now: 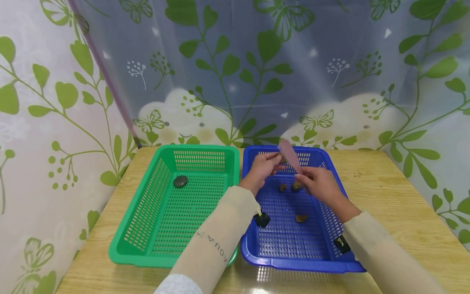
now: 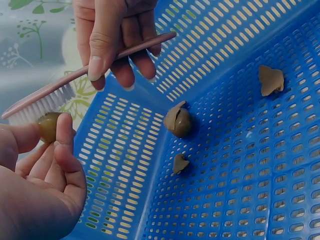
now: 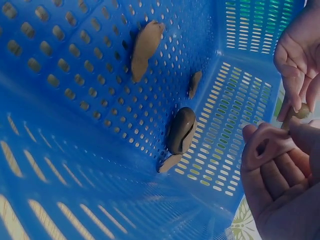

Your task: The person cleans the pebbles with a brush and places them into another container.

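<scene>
Over the far part of the blue basket [image 1: 304, 263], my left hand [image 1: 262, 168] pinches a small olive-brown stone [image 2: 48, 129] between thumb and fingertips. My right hand [image 1: 323, 183] grips the handle of a pink brush [image 1: 290, 156] with white bristles. In the left wrist view the bristles [image 2: 60, 97] face down right at the top of the stone. Below the hands, a larger stone [image 2: 180, 121] with a brown flake of dried mud on it lies in the blue basket. Two loose mud pieces, one small [image 2: 180, 163] and one larger [image 2: 271, 80], lie near it.
A green basket [image 1: 119, 249] stands to the left, close beside the blue one, with a smooth dark stone [image 1: 180, 181] inside. Both baskets rest on a wooden table [image 1: 389, 196]. A leaf-patterned curtain [image 1: 235, 73] hangs behind.
</scene>
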`<move>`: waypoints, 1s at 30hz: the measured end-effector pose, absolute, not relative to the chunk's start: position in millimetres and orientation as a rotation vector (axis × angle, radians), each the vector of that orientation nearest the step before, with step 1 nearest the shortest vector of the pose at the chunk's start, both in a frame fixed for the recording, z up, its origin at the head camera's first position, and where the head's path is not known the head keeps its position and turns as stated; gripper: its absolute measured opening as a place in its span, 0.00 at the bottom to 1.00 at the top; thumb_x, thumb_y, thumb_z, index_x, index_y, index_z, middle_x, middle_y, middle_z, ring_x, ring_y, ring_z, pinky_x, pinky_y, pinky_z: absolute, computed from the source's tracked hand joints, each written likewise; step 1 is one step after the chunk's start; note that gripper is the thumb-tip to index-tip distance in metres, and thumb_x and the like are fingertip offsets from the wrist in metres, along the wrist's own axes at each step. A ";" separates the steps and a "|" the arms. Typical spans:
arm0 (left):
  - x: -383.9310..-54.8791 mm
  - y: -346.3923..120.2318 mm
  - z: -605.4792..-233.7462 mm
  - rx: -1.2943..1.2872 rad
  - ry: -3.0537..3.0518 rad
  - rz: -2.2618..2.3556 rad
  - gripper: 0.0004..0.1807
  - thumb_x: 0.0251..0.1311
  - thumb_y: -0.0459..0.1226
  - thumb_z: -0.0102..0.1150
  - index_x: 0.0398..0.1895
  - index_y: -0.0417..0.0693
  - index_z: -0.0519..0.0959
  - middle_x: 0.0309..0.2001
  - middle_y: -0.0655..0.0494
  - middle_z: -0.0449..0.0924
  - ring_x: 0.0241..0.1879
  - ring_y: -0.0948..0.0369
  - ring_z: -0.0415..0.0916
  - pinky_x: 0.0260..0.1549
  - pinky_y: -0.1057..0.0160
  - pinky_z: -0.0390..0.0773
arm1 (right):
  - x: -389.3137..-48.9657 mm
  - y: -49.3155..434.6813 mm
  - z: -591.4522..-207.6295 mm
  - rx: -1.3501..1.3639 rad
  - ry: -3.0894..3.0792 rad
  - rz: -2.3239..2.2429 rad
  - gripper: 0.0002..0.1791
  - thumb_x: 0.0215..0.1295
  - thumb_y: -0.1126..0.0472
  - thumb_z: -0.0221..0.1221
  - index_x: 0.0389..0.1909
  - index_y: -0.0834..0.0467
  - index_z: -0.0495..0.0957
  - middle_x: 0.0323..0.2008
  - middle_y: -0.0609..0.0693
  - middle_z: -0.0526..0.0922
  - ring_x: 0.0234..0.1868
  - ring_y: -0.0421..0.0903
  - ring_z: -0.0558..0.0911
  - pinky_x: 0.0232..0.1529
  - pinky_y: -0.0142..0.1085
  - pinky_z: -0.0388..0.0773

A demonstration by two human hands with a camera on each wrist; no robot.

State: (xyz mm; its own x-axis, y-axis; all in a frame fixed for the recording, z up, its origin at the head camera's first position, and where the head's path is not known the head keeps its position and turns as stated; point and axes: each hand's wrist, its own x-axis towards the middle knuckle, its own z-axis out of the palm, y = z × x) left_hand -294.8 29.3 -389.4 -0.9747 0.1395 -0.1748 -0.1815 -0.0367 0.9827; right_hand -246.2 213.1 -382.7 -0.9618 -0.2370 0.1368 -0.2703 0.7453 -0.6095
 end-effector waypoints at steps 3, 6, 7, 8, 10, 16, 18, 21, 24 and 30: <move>-294.6 28.8 -389.4 -0.045 2.013 2.115 0.18 0.69 0.41 0.55 0.59 0.49 0.79 0.43 0.55 0.86 0.40 0.62 0.84 0.31 0.67 0.73 | -245.8 214.1 -381.9 0.404 -2.886 0.999 0.12 0.72 0.56 0.55 0.40 0.62 0.80 0.17 0.48 0.76 0.17 0.43 0.71 0.18 0.35 0.66; -295.1 28.2 -389.8 -0.037 2.019 2.116 0.17 0.69 0.41 0.56 0.59 0.49 0.79 0.42 0.56 0.86 0.39 0.63 0.84 0.32 0.67 0.73 | -245.7 214.6 -381.4 0.388 -2.879 0.972 0.12 0.72 0.56 0.55 0.38 0.61 0.80 0.16 0.47 0.75 0.16 0.43 0.71 0.17 0.35 0.66; -295.3 28.1 -390.1 -0.034 2.021 2.114 0.18 0.69 0.40 0.56 0.59 0.48 0.79 0.42 0.55 0.86 0.38 0.63 0.84 0.31 0.67 0.73 | -245.6 214.8 -381.3 0.381 -2.880 0.961 0.12 0.72 0.57 0.55 0.37 0.61 0.80 0.16 0.47 0.75 0.16 0.43 0.71 0.17 0.35 0.65; -295.4 27.9 -390.3 -0.031 2.026 2.111 0.18 0.69 0.40 0.56 0.59 0.48 0.79 0.42 0.55 0.86 0.38 0.64 0.83 0.32 0.66 0.73 | -245.2 214.7 -380.9 0.370 -2.881 0.962 0.12 0.72 0.57 0.55 0.37 0.62 0.80 0.16 0.48 0.75 0.16 0.44 0.71 0.17 0.36 0.65; -295.3 27.9 -390.7 -0.024 2.036 2.101 0.18 0.69 0.40 0.56 0.59 0.48 0.78 0.41 0.54 0.87 0.37 0.65 0.83 0.36 0.64 0.75 | -245.0 215.2 -380.6 0.342 -2.885 0.956 0.13 0.73 0.56 0.54 0.36 0.62 0.80 0.16 0.48 0.75 0.16 0.44 0.71 0.18 0.36 0.66; -294.6 28.5 -391.1 -0.017 2.045 2.089 0.19 0.69 0.41 0.56 0.61 0.48 0.77 0.40 0.53 0.87 0.36 0.66 0.82 0.42 0.59 0.76 | -245.4 216.3 -380.6 0.311 -2.814 0.975 0.14 0.73 0.57 0.54 0.40 0.64 0.80 0.22 0.52 0.81 0.18 0.44 0.73 0.22 0.37 0.68; -294.8 28.8 -391.3 -0.018 2.043 2.091 0.19 0.69 0.41 0.56 0.61 0.48 0.77 0.40 0.53 0.87 0.36 0.66 0.82 0.39 0.62 0.75 | -246.1 215.8 -380.8 0.334 -2.791 0.993 0.13 0.73 0.56 0.54 0.41 0.63 0.80 0.21 0.53 0.80 0.18 0.44 0.73 0.21 0.37 0.68; -295.9 29.4 -392.0 -0.019 2.043 2.091 0.18 0.69 0.41 0.56 0.60 0.49 0.78 0.40 0.54 0.87 0.36 0.66 0.83 0.32 0.68 0.73 | -246.3 214.0 -380.8 0.376 -2.798 1.018 0.13 0.73 0.55 0.55 0.43 0.62 0.79 0.19 0.52 0.78 0.18 0.44 0.72 0.19 0.36 0.67; -296.7 29.9 -392.6 -0.021 2.033 2.099 0.17 0.69 0.40 0.56 0.59 0.48 0.79 0.41 0.53 0.87 0.37 0.65 0.83 0.35 0.65 0.75 | -245.7 212.4 -381.4 0.422 -2.829 1.073 0.14 0.72 0.54 0.55 0.46 0.62 0.79 0.19 0.51 0.77 0.18 0.44 0.72 0.19 0.36 0.67; -296.4 29.8 -392.1 -0.023 2.029 2.122 0.16 0.69 0.36 0.54 0.58 0.45 0.79 0.42 0.51 0.86 0.33 0.66 0.81 0.30 0.68 0.72 | -245.9 212.1 -382.8 0.481 -2.890 1.141 0.15 0.72 0.55 0.55 0.47 0.63 0.80 0.23 0.49 0.81 0.19 0.44 0.73 0.20 0.36 0.70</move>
State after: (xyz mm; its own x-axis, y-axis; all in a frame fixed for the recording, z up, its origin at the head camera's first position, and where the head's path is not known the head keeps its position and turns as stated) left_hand -296.4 29.8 -392.1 -0.9790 0.1365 -0.1516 -0.1575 -0.0339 0.9869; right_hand -245.9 212.1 -382.8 -0.9532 -0.2823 0.1087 -0.2804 0.6900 -0.6673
